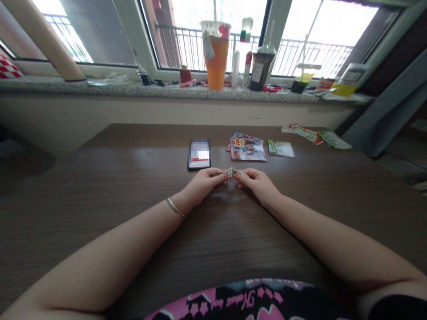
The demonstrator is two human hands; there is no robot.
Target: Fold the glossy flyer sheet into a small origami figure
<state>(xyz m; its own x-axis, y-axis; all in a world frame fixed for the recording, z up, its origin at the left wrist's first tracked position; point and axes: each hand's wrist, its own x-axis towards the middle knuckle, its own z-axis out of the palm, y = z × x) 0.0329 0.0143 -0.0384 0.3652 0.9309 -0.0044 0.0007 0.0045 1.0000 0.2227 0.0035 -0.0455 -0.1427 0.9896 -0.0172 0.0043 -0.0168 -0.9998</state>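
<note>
Between both hands, low over the table, is a small crumpled packet [231, 175] in green, white and red. My left hand [205, 181] pinches its left side between thumb and fingers. The opposite side is pinched the same way by my right hand [259, 181]. The packet bunches up in the middle, and fingers cover much of it. Just beyond my left hand lies a phone [199, 160] with a lit, partly blurred screen. Past my right hand are a few overlapping pink picture packets [248, 149] and a small stack of cards [281, 149].
Crumpled green and red wrappers [307, 133] lie at the far right of the brown table [133, 178]. On the stone windowsill [133, 90] behind stand a tall cup of orange drink [216, 62], a dark drink cup [262, 69] and several small items.
</note>
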